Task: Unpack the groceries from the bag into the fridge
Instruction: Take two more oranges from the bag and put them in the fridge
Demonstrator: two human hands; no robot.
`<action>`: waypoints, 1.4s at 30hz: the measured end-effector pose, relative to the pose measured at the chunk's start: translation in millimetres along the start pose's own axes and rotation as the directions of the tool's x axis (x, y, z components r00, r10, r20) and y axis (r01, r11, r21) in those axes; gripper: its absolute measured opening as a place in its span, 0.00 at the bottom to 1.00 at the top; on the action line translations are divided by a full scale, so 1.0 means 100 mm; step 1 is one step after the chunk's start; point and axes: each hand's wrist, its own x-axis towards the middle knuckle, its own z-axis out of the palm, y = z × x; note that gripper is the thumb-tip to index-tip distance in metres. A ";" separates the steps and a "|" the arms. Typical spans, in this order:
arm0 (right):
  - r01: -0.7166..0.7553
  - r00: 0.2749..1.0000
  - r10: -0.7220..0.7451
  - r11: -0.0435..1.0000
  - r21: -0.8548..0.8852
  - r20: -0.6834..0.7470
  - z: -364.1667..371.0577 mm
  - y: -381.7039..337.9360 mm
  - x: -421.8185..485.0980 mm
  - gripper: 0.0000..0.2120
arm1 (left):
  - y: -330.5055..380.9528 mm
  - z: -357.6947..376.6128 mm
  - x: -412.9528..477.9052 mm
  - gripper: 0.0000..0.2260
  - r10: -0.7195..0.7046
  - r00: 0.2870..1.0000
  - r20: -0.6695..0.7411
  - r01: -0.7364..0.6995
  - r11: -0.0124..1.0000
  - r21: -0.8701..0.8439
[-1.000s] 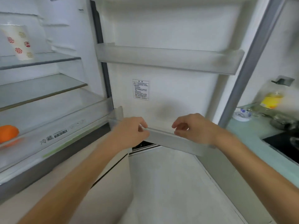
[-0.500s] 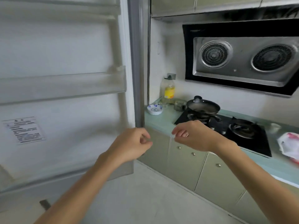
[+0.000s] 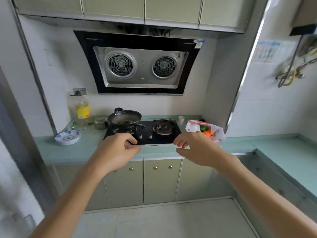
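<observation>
Table: green top running along the wall and turning the corner at the right; it carries everything listed below, and its front edge has no lip, so anything that rolls could drop to the floor. Hood: on the wall above, no part in the job. Hob: black glass, two burners, no flame visible; if hot, it would likely mark a thin plastic bag dragged across it. Bag: the task's thing, white and red plastic, slumped on the table just right of the hob with its mouth gaping towards the viewer; lifted by one side only, it would probably spill. Pan: on the left burner, handle pointing right over the hob, well apart from the bag. Oil bottle: upright at the back left, out of the way. Left grip: fingers loosely curled, holding nothing, raised in front of the hob. Right grip: likewise loose and holding nothing, nearest the bag and seemingly short of it; a hasty grab could shove the bag aside. Bowls: stacked at the left, clear of the reach. Cup: white, between hob and bag, apt to be knocked by a swinging bag. Orange: round, at the bag's mouth, the likeliest to roll out. The fridge is not plainly in view.
</observation>
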 end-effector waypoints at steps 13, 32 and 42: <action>-0.238 0.961 0.242 0.970 0.040 -0.133 -0.13 1.52 0.10 0.13 | 0.85 1.12 1.13 0.07 0.168 0.969 0.183 -0.179 0.983 0.045; -0.425 0.893 0.423 0.905 0.026 -0.153 -0.52 3.80 0.94 0.16 | 2.35 2.78 3.12 0.08 0.354 0.878 0.323 -0.388 0.921 0.046; -0.446 0.873 0.429 0.895 -0.024 -0.230 -0.57 4.47 2.30 0.15 | 2.40 3.17 4.62 0.08 0.423 0.840 0.339 -0.435 0.899 -0.045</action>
